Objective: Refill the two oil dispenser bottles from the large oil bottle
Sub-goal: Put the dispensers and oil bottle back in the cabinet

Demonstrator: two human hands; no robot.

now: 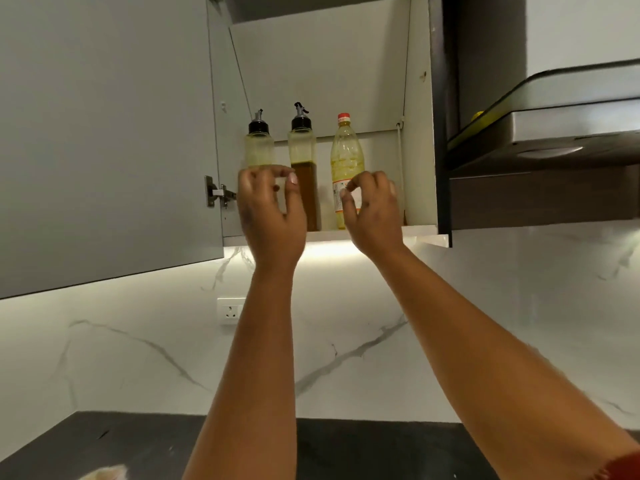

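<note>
three bottles on the cabinet shelf, both hands raised

item 1. dark stone countertop (346, 445), nearest, along the bottom edge; white marble-veined backsplash (138, 358) with a white wall socket (229, 310) above it.

item 2. left hand (270, 209), fingers loosely curled and apart, in front of the lower body of the leftmost dispenser; whether it touches the glass cannot be told. right hand (372, 209), fingers curled and apart, in front of the label of the large bottle; contact cannot be told either.

item 3. open grey wall cabinet (420, 133), white inside, lower shelf holding three upright bottles in a row, just beside one another.
- clear square glass dispenser bottle with black pourer cap, pale oil (259, 147), left.
- clear square glass dispenser bottle with black pourer cap, dark amber oil (304, 174), middle, roughly half full.
- large clear plastic bottle of yellow oil with orange cap (346, 157), right, nearly full.

handling, judged: dispensers rigid, breakable, likely slick with oil film; grasp mid-body, not the pourer. large bottle heavy, walls yielding under squeeze; hold at the labelled waist.

item 4. steel chimney hood (554, 133), far right.
</note>
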